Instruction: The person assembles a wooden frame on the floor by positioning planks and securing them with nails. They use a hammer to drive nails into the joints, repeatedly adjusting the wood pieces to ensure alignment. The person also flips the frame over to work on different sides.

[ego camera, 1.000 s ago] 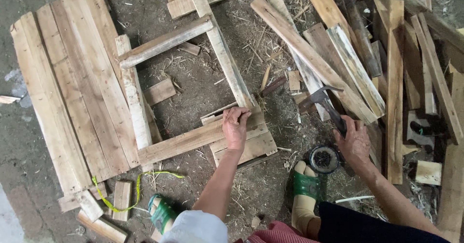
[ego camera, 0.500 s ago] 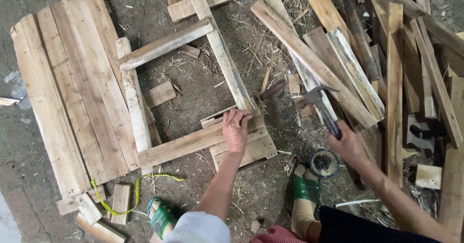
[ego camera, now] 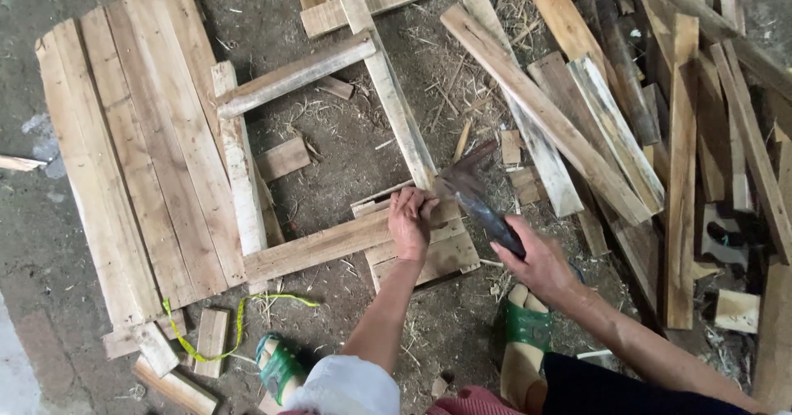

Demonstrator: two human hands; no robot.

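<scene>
A square frame of rough wooden slats [ego camera: 322,246] lies on the dirt floor in front of me. My left hand [ego camera: 410,221] presses on its near right corner, fingers pinched at the joint; whether it holds a nail I cannot tell. My right hand [ego camera: 540,260] grips the dark handle of a hammer [ego camera: 472,186], whose head hangs just right of my left hand's fingertips, over the same corner. A short planked block [ego camera: 437,254] lies under that corner.
A panel of joined planks [ego camera: 136,151] lies at the left. A heap of loose boards [ego camera: 643,118] fills the right side. Short offcuts [ego camera: 210,341] and a yellow-green cord [ego camera: 235,316] lie near my green sandals [ego camera: 525,324]. Straw and chips cover the ground.
My right hand has swung the hammer leftward and down from over the board heap to the frame corner, beside my left hand. My left hand has stayed on the corner.
</scene>
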